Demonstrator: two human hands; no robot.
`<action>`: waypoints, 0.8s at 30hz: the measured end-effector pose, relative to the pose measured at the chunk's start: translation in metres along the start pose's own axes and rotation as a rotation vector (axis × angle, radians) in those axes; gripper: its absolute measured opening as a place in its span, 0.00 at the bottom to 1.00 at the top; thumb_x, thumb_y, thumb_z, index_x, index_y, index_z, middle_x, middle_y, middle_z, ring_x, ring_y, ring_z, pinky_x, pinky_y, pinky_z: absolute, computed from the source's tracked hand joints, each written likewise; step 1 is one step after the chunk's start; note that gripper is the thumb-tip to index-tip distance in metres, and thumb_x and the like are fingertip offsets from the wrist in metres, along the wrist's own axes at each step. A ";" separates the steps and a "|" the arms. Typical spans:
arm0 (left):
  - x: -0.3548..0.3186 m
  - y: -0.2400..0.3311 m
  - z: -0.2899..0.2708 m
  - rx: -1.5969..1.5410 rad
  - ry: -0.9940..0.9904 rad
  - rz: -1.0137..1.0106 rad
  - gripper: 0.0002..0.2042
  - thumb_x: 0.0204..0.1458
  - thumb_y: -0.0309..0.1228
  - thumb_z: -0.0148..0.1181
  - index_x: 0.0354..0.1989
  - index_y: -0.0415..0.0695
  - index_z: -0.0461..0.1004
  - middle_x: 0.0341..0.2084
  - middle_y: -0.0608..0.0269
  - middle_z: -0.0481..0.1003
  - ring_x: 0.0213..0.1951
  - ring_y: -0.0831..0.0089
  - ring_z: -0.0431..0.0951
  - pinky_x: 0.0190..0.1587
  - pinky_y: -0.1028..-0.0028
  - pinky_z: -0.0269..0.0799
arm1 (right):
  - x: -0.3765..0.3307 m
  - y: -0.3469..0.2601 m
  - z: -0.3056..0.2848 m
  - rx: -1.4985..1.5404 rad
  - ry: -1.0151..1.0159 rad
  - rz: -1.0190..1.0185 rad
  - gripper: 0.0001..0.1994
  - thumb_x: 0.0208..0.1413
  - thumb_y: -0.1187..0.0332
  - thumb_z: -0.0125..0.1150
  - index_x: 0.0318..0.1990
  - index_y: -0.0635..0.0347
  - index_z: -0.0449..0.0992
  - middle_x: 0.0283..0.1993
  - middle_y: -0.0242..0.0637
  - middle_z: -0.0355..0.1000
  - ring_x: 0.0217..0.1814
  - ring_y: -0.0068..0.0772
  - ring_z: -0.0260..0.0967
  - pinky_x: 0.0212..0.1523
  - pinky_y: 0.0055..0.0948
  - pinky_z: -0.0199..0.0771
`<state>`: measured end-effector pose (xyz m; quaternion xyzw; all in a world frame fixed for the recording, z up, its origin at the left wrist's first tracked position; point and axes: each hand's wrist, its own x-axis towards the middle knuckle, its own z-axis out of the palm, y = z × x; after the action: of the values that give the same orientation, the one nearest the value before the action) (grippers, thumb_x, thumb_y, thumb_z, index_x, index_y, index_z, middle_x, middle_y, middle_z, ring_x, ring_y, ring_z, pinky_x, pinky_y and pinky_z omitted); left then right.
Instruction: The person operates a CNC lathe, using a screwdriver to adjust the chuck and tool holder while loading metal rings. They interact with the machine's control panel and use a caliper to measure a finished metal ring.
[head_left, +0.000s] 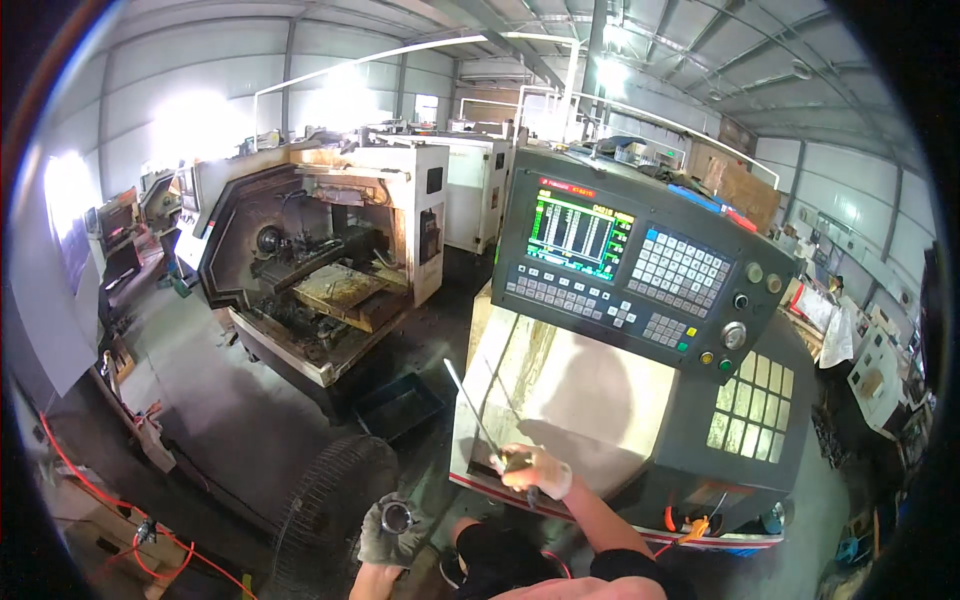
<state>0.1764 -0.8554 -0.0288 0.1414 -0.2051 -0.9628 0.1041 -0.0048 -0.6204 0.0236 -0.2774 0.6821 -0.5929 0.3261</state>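
Note:
My right hand (540,472), in a pale glove, is closed around a tool that looks like an air blow gun (472,408). Its long, thin silver tube slants up and to the left; a dark part shows below my fingers. Lower and to the left, my gloved left hand (388,540) grips a metal ring (397,516), its round opening turned upward. The tool and the ring are apart. Right in front of me stands a machine with a pale sloping front panel (600,400), on which shadows fall. My right hand is near this panel's lower left edge.
Above the panel is a control console (640,270) with a lit screen and keys. A black bin (400,406) and a round wire fan guard (335,500) stand on the floor at left. Beyond sits an open, grimy lathe (320,270). Orange hose (80,475) runs at lower left.

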 end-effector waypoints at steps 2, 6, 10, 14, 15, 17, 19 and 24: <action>0.006 -0.010 0.005 0.030 -0.037 -0.023 0.17 0.50 0.44 0.51 0.41 0.43 0.68 0.34 0.59 0.73 0.36 0.61 0.74 0.35 0.63 0.73 | -0.024 0.009 -0.012 -0.034 0.048 -0.004 0.21 0.39 0.66 0.63 0.42 0.65 0.69 0.29 0.29 0.66 0.24 0.18 0.62 0.24 0.18 0.63; 0.005 -0.029 0.019 0.067 -0.069 -0.084 0.19 0.50 0.45 0.53 0.43 0.44 0.67 0.36 0.58 0.72 0.36 0.61 0.74 0.35 0.63 0.73 | -0.054 0.019 -0.020 0.115 0.110 0.020 0.24 0.38 0.67 0.64 0.45 0.65 0.69 0.29 0.29 0.68 0.24 0.18 0.64 0.26 0.19 0.65; 0.008 -0.065 0.027 0.131 -0.068 -0.141 0.19 0.51 0.45 0.51 0.43 0.44 0.67 0.35 0.58 0.72 0.35 0.63 0.74 0.31 0.68 0.72 | -0.079 0.025 -0.033 0.055 0.114 -0.070 0.24 0.37 0.68 0.65 0.46 0.61 0.69 0.32 0.29 0.68 0.28 0.18 0.64 0.29 0.19 0.65; 0.009 -0.111 0.035 0.235 -0.066 -0.192 0.17 0.54 0.46 0.45 0.41 0.46 0.69 0.31 0.60 0.73 0.28 0.68 0.73 0.25 0.72 0.70 | -0.114 0.033 -0.046 0.044 0.102 -0.019 0.25 0.37 0.66 0.65 0.47 0.59 0.68 0.36 0.26 0.66 0.37 0.18 0.62 0.38 0.21 0.63; 0.010 -0.120 0.037 0.251 -0.076 -0.224 0.17 0.54 0.47 0.43 0.40 0.47 0.69 0.31 0.61 0.73 0.26 0.68 0.73 0.24 0.73 0.69 | -0.120 0.038 -0.051 0.105 0.088 0.008 0.24 0.37 0.67 0.65 0.47 0.59 0.68 0.36 0.25 0.65 0.36 0.18 0.62 0.38 0.21 0.63; 0.009 -0.138 0.036 0.218 -0.217 -0.306 0.19 0.53 0.49 0.42 0.39 0.47 0.70 0.29 0.62 0.73 0.23 0.70 0.72 0.18 0.74 0.65 | -0.140 0.051 -0.059 -0.039 0.130 -0.072 0.23 0.38 0.68 0.64 0.46 0.58 0.68 0.34 0.26 0.65 0.35 0.19 0.62 0.36 0.21 0.64; 0.000 -0.164 0.048 0.256 -0.056 -0.393 0.20 0.53 0.50 0.42 0.38 0.48 0.70 0.28 0.63 0.73 0.20 0.71 0.70 0.14 0.75 0.61 | -0.180 0.068 -0.068 -0.028 0.169 -0.121 0.24 0.37 0.70 0.65 0.47 0.57 0.67 0.33 0.27 0.65 0.34 0.19 0.62 0.34 0.22 0.64; -0.008 -0.245 0.042 0.474 -0.060 -0.539 0.20 0.53 0.50 0.41 0.37 0.47 0.71 0.30 0.61 0.74 0.31 0.68 0.73 0.29 0.70 0.69 | -0.330 0.112 -0.097 0.302 0.316 -0.240 0.30 0.32 0.71 0.69 0.48 0.63 0.66 0.37 0.31 0.67 0.38 0.21 0.63 0.39 0.23 0.65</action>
<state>0.1357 -0.6191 -0.0947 0.1823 -0.3812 -0.8850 -0.1953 0.1301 -0.2915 -0.0413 -0.2082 0.5907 -0.7585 0.1803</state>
